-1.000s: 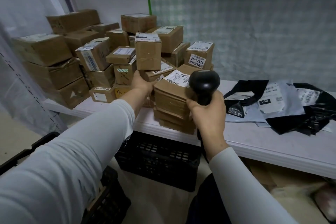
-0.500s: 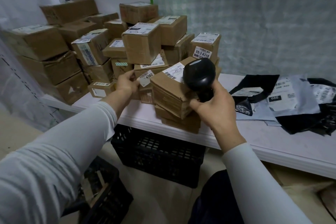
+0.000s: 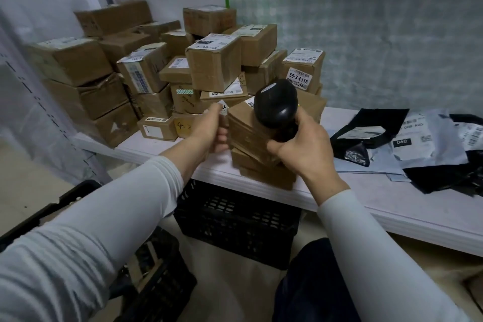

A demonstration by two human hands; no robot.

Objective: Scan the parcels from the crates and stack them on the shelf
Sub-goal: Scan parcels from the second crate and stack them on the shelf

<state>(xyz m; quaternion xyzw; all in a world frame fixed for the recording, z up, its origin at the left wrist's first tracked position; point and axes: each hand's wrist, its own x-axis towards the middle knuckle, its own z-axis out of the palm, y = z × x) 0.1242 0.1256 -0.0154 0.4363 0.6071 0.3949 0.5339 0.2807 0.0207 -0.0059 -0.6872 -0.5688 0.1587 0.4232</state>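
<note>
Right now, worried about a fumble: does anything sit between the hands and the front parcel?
Only the scanner: the right hand grips it against the parcel. The left hand holds the parcel's side directly.

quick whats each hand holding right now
Left hand: closed, gripping the left edge of the tilted cardboard parcel.
Right hand: closed round the handle of the black scanner.

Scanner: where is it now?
Head view, centre: the scanner is in the right hand, against the front parcel stack at the shelf edge.
</note>
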